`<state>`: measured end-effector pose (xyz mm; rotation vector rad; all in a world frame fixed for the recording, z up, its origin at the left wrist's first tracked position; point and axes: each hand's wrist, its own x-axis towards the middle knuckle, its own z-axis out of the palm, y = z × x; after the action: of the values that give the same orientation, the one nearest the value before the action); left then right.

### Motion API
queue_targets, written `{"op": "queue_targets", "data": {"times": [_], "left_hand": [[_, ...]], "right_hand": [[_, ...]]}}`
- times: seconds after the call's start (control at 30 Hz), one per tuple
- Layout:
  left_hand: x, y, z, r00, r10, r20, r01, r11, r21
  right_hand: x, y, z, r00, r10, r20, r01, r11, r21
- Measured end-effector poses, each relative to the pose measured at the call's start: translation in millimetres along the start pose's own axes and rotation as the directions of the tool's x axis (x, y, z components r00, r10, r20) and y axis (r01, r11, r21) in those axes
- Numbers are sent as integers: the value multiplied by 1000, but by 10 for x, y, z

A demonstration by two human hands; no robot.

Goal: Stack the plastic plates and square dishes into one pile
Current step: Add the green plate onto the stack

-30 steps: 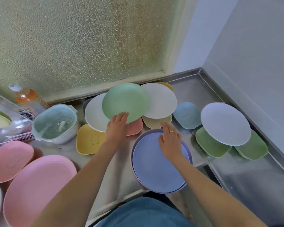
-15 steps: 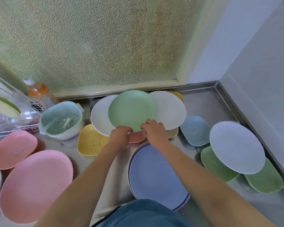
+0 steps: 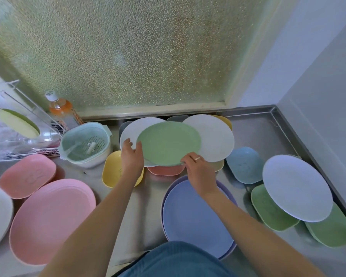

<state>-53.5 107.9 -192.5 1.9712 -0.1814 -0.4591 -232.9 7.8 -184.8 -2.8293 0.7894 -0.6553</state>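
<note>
From my head camera, I have both hands on the green round plate (image 3: 169,143). My left hand (image 3: 131,157) grips its left rim, thumb over the top edge, and my right hand (image 3: 199,171) pinches its near rim, fingers curled under. Half a second ago my hands sat close together at the plate's near edge; now the left has slid out to the side, so they are spread apart along the rim. A second ago my right hand lay flat on the blue plates instead.

The green plate overlaps two white round plates, one to its left (image 3: 131,132) and one to its right (image 3: 215,137), with a coral square dish (image 3: 166,170) just under its near edge. The yellow square dish (image 3: 113,170) lies beneath my left wrist. The stack of blue round plates (image 3: 192,220) sits near me on the steel counter (image 3: 256,130), under my right forearm. To the right, a pale plate (image 3: 297,186) rests on two green square dishes (image 3: 268,212), beside a blue square dish (image 3: 245,164).
</note>
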Motion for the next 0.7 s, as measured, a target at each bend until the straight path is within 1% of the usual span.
{"op": "queue_targets", "data": {"times": [0.03, 0.07, 0.1, 0.13, 0.17, 0.2, 0.27, 0.3, 0.37, 0.43, 0.47, 0.5, 0.53, 0.57, 0.63, 0.67, 0.7], "left_hand": [[33, 18, -2, 995, -92, 31, 94, 994, -60], [60, 32, -5, 982, -167, 94, 177, 977, -116], [72, 44, -3, 960, -213, 181, 242, 958, -155], [63, 52, 3, 936, -227, 268, 277, 946, -166], [39, 50, 15, 920, -217, 327, 278, 949, -152], [9, 31, 36, 915, -198, 352, 256, 958, -126], [-62, -24, 82, 923, -166, 348, 215, 971, -106], [-102, -49, 95, 922, -159, 354, 209, 972, -107], [-188, -79, 117, 897, -155, 415, 220, 969, -114], [-291, -100, 134, 854, -169, 492, 256, 960, -115], [-342, -111, 141, 835, -169, 523, 262, 959, -108], [-385, -125, 149, 818, -161, 552, 252, 963, -92], [-422, -145, 155, 802, -147, 579, 224, 973, -64], [-456, -166, 159, 785, -128, 606, 187, 982, -35], [-520, -217, 158, 741, -102, 664, 134, 991, 3], [-553, -244, 155, 710, -100, 697, 123, 992, 17], [-588, -269, 154, 679, -105, 727, 117, 993, 34]], "right_hand": [[-104, 12, -21, 1000, 7, 0, -7, 1000, -5], [-211, 32, -40, 1000, 13, 2, -13, 1000, -1], [-309, 56, -60, 1000, 21, 12, -21, 1000, 11], [-409, 87, -77, 1000, 15, 20, -16, 1000, 22], [-503, 114, -98, 1000, 0, 31, 0, 1000, 17], [-589, 135, -120, 999, -17, 40, 16, 1000, 17], [-757, 185, -167, 997, -15, 81, 10, 998, 65], [-832, 194, -198, 995, 23, 95, -32, 995, 97], [-993, 214, -248, 980, 147, 136, -170, 970, 176], [-1140, 185, -280, 955, 270, 122, -296, 891, 344], [-1215, 153, -278, 932, 345, 113, -358, 819, 448], [-1285, 111, -263, 893, 436, 112, -419, 714, 560], [-1340, 61, -240, 834, 541, 106, -473, 604, 641], [-1384, 19, -210, 753, 652, 94, -519, 499, 694], [-1441, -5, -172, 552, 830, 76, -611, 341, 714], [-1458, 13, -169, 459, 885, 78, -662, 282, 695], [-1476, 47, -161, 393, 915, 93, -714, 239, 658]]}}
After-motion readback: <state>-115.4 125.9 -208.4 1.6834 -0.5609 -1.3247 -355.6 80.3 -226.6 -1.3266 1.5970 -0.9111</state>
